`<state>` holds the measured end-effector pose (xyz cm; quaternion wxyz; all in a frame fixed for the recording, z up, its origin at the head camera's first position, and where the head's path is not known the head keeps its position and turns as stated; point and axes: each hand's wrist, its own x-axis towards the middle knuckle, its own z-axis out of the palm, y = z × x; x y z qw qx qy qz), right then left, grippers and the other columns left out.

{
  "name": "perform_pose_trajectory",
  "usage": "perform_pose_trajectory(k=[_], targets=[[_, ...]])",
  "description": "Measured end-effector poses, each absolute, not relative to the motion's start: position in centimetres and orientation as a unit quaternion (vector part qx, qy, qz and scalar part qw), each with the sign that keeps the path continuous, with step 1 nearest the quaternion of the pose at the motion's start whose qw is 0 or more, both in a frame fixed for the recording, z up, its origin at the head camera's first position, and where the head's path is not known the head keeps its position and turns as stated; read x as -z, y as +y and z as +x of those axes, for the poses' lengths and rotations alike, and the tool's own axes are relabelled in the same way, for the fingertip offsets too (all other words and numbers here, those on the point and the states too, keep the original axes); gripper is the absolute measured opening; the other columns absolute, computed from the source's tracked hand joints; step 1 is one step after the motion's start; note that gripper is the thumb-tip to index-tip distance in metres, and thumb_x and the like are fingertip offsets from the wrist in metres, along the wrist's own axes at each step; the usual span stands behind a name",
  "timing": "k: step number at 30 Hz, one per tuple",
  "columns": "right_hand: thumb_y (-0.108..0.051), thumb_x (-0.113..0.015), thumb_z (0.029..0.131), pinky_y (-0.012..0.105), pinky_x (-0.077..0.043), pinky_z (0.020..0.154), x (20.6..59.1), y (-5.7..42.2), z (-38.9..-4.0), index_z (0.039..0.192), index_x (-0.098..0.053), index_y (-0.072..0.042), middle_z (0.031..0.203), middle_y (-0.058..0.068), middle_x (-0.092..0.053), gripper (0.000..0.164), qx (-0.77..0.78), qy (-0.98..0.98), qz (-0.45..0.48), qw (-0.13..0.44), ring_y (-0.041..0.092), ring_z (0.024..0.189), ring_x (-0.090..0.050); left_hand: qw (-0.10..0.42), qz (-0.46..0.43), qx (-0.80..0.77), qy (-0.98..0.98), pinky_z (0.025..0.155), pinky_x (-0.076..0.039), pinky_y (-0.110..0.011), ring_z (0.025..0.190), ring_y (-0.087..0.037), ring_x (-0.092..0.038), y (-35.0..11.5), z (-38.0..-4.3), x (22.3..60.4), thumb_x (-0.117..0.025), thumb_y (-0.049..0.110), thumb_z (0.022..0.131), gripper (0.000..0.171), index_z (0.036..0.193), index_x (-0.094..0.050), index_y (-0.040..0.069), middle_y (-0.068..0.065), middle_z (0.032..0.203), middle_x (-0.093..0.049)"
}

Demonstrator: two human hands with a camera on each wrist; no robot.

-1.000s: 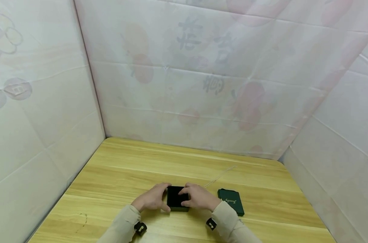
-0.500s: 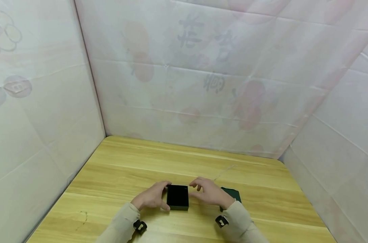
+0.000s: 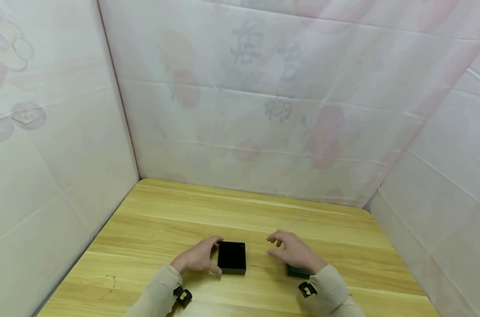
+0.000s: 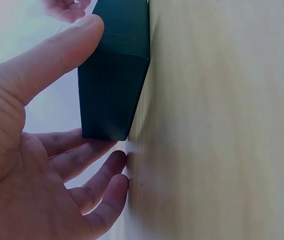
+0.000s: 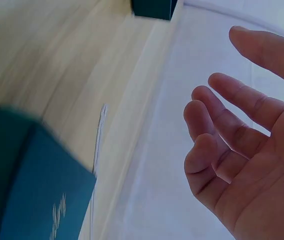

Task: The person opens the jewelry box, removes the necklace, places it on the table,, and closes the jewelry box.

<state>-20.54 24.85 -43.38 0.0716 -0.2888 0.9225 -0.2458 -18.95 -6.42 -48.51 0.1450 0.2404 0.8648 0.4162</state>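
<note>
An uncovered dark green jewelry box (image 3: 232, 257), black inside, lies on the wooden table. My left hand (image 3: 200, 256) holds it from the left side, thumb at the near corner and fingers at the far one. In the left wrist view the thumb and fingertips touch opposite faces of the box (image 4: 113, 95). My right hand (image 3: 297, 251) hovers in the air, fingers loosely bent around nothing. Beneath it sits the green box lid (image 3: 298, 271), partly covered by the hand and wrist. Its gold lettering shows in the right wrist view on the lid (image 5: 47, 190).
A thin silvery chain (image 3: 302, 218) lies stretched on the table (image 3: 176, 211) behind the lid, partly hidden by the right hand in the head view. Pale patterned cloth (image 3: 240, 132) hangs around the table on the back and both sides.
My right hand has withdrawn from inside the box and moved right, over the lid. The left hand has kept its place at the box, which has not moved.
</note>
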Motion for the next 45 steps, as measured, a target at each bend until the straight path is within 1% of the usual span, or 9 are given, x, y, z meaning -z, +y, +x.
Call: perform_pose_trajectory(k=[3,6,14,18,25,28,31,37,45], targets=[[-0.037,-0.060,0.082,0.029,-0.043,0.064,43.5,25.9,-20.6,0.109,-0.057,-0.011,0.101,0.001,-0.054,0.038,0.236,0.927,-0.287,0.053,0.020,0.083,-0.050,0.148,0.244,-0.421,0.861,0.091,-0.032,-0.046,0.116,-0.030,-0.034,-6.4,-18.9,48.5,-0.079,0.029,0.063,0.088,0.133,-0.031,0.006,-0.011,0.125,-0.040],[-0.029,-0.064,0.081,0.031,-0.043,0.065,43.7,26.9,-20.7,0.108,-0.057,-0.008,0.100,0.003,-0.053,0.035,0.232,0.930,-0.280,0.050,0.022,0.082,-0.050,0.150,0.243,-0.423,0.860,0.091,-0.031,-0.047,0.116,-0.031,-0.034,-6.5,-18.8,48.5,-0.079,0.029,0.063,0.089,0.133,-0.031,0.005,-0.012,0.126,-0.040],[-0.028,-0.067,0.078,0.038,-0.042,0.071,44.6,29.6,-20.8,0.111,-0.056,-0.006,0.101,0.004,-0.052,0.042,0.208,0.948,-0.234,0.058,0.023,0.089,-0.048,0.152,0.242,-0.420,0.861,0.091,-0.031,-0.047,0.117,-0.030,-0.033,-6.7,-19.1,48.5,-0.078,0.033,0.063,0.090,0.134,-0.031,0.007,-0.010,0.127,-0.039],[-0.032,-0.067,0.076,0.041,-0.042,0.074,44.8,30.8,-20.7,0.113,-0.055,-0.005,0.104,0.004,-0.051,0.047,0.194,0.953,-0.227,0.057,0.025,0.093,-0.048,0.161,0.240,-0.427,0.857,0.091,-0.031,-0.047,0.117,-0.030,-0.032,-6.6,-19.1,48.6,-0.078,0.033,0.063,0.090,0.134,-0.031,0.007,-0.011,0.127,-0.038],[-0.044,-0.067,0.073,0.047,-0.039,0.082,45.2,32.3,-20.4,0.116,-0.054,-0.007,0.111,0.003,-0.048,0.059,0.175,0.964,-0.185,0.077,0.028,0.105,-0.043,0.163,0.256,-0.428,0.852,0.092,-0.031,-0.046,0.119,-0.031,-0.032,-6.5,-19.2,48.5,-0.077,0.034,0.064,0.090,0.135,-0.029,0.005,-0.012,0.130,-0.036],[-0.050,-0.066,0.070,0.048,-0.038,0.083,45.4,32.4,-20.5,0.117,-0.053,-0.006,0.114,0.005,-0.047,0.065,0.170,0.967,-0.172,0.083,0.030,0.107,-0.042,0.157,0.260,-0.421,0.855,0.092,-0.031,-0.046,0.118,-0.031,-0.033,-6.6,-19.2,48.5,-0.077,0.034,0.065,0.090,0.134,-0.029,0.003,-0.013,0.130,-0.037],[-0.054,-0.066,0.068,0.048,-0.038,0.082,45.5,32.5,-20.5,0.118,-0.052,-0.006,0.115,0.006,-0.046,0.071,0.160,0.970,-0.163,0.086,0.030,0.107,-0.042,0.155,0.256,-0.414,0.860,0.092,-0.031,-0.046,0.118,-0.030,-0.033,-6.7,-19.2,48.4,-0.077,0.035,0.065,0.090,0.135,-0.029,0.005,-0.012,0.130,-0.037],[-0.058,-0.067,0.063,0.049,-0.039,0.080,45.5,32.7,-20.4,0.122,-0.048,-0.004,0.118,0.009,-0.044,0.082,0.141,0.971,-0.168,0.096,0.030,0.106,-0.041,0.156,0.244,-0.411,0.864,0.092,-0.031,-0.045,0.119,-0.029,-0.032,-6.7,-19.4,48.4,-0.077,0.034,0.065,0.089,0.135,-0.029,0.008,-0.010,0.130,-0.037],[-0.058,-0.073,0.055,0.051,-0.038,0.079,45.5,33.2,-20.2,0.125,-0.045,-0.001,0.121,0.013,-0.042,0.094,0.114,0.972,-0.178,0.103,0.035,0.108,-0.038,0.151,0.246,-0.415,0.863,0.092,-0.031,-0.045,0.117,-0.029,-0.033,-6.7,-19.3,48.5,-0.077,0.033,0.064,0.088,0.134,-0.031,0.006,-0.011,0.128,-0.039]])
